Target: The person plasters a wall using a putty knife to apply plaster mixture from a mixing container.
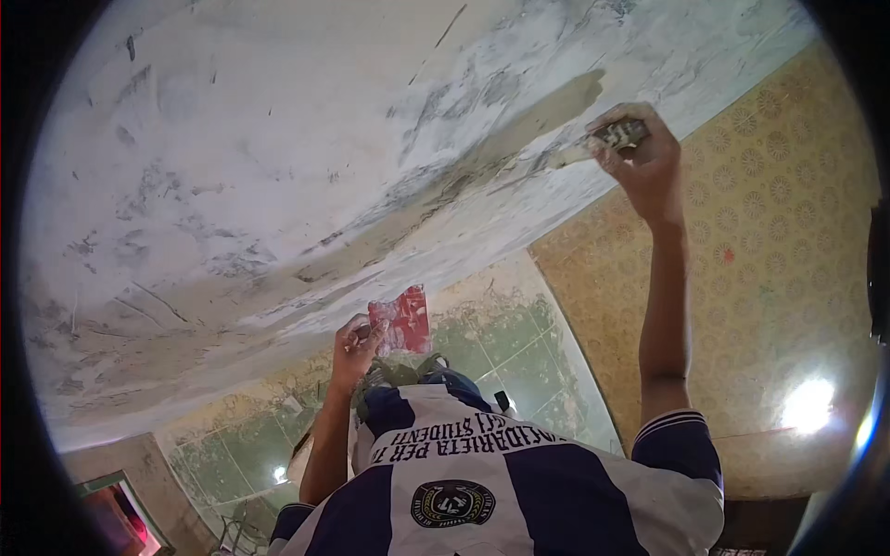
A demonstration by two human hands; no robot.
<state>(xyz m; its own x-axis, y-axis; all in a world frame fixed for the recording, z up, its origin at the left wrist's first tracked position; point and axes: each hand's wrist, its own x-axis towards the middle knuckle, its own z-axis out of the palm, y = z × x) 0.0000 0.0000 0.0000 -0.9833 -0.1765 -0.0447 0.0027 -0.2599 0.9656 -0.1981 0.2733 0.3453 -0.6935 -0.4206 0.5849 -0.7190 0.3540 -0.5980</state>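
Raised at the upper right, my right hand (649,167) is closed around the dark, plaster-crusted handle of a putty knife (573,155). Its pale blade lies close to the whitish wall (232,139); whether it touches cannot be made out. A damp-looking beige streak of filler (542,111) runs along the wall beside the knife and down to the left. Lower down, my left hand (356,347) grips a red, white-smeared flat plate (400,320), with a dark handle end showing in the fist. This plate hangs near the wall's lower part.
Green floor tiles (496,338), stained with pale splashes, lie below my feet. To the right is a yellow patterned surface (742,213) with a bright light reflection. A wire-like frame (239,530) and a framed opening (120,514) appear at the lower left.
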